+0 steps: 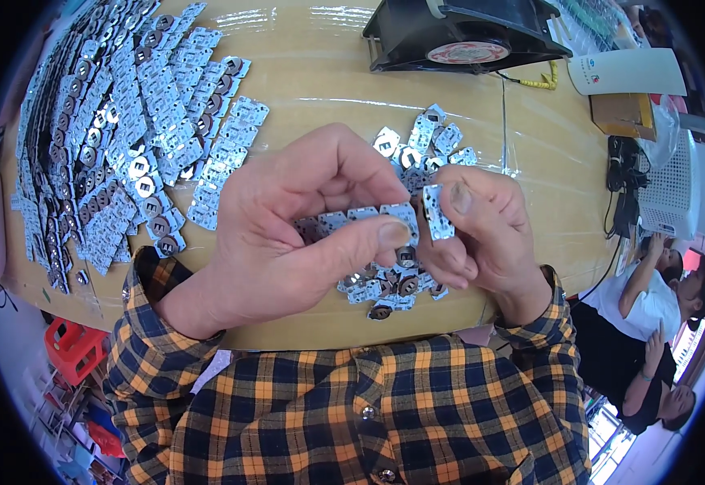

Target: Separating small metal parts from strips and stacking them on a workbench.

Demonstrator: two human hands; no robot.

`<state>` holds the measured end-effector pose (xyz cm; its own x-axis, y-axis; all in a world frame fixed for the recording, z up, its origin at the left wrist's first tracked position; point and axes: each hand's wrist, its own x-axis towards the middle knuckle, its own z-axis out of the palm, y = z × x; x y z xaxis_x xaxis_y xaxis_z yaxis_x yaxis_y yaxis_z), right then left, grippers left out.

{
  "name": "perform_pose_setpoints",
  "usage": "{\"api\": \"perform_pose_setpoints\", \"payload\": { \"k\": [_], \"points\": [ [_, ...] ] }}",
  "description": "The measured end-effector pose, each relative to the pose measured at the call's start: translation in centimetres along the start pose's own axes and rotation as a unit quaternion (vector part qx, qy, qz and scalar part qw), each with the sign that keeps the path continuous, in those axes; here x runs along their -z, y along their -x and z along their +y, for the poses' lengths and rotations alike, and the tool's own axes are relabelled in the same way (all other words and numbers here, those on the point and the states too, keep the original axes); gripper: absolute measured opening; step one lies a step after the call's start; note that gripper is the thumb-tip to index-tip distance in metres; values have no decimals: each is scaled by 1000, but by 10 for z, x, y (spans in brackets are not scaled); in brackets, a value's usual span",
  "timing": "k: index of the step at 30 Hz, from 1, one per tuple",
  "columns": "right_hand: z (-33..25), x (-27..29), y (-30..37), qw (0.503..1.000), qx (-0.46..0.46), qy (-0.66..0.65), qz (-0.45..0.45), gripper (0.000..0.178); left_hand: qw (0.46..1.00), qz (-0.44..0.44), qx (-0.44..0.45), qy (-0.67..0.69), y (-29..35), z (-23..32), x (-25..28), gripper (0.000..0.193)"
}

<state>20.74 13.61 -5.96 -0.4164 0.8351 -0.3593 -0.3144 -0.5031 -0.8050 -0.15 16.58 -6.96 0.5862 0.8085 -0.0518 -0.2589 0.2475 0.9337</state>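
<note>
While the left hand (288,234) pinches a strip (360,218) of small boards, the right hand (482,234) clamps one board (437,212) at its end. Loose boards (389,287) lie beneath on the table (312,73).

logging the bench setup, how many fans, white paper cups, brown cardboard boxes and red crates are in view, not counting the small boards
black box fan: 1
white paper cup: 1
brown cardboard box: 1
red plastic crate: 1
total: 4
</note>
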Motion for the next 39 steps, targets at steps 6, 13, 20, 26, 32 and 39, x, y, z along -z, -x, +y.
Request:
{"api": "perform_pose_setpoints", "payload": {
  "k": [6, 13, 20, 26, 32, 39],
  "points": [
    [0, 1, 1, 977, 86, 183, 64, 25, 942, 2, -193, -274, -5, -4, 4, 18],
    [5, -3, 1, 961, 101, 248, 65, 28, 894, 34, -269, -356, -5, -8, 3, 20],
    [5, -4, -1, 967, 98, 208, 106, 29, 902, 28, -260, -344, -5, -6, 3, 22],
    [4, -1, -2, 954, 110, 270, 67, 30, 876, 69, -323, -351, -8, -12, -1, 23],
    [5, -1, -3, 967, 99, 226, 70, 31, 950, 120, -135, -256, 3, -6, -6, 19],
    [5, -2, -3, 972, 81, 198, 96, 31, 902, 45, -214, -371, -3, -2, 4, 12]
  ]
}}
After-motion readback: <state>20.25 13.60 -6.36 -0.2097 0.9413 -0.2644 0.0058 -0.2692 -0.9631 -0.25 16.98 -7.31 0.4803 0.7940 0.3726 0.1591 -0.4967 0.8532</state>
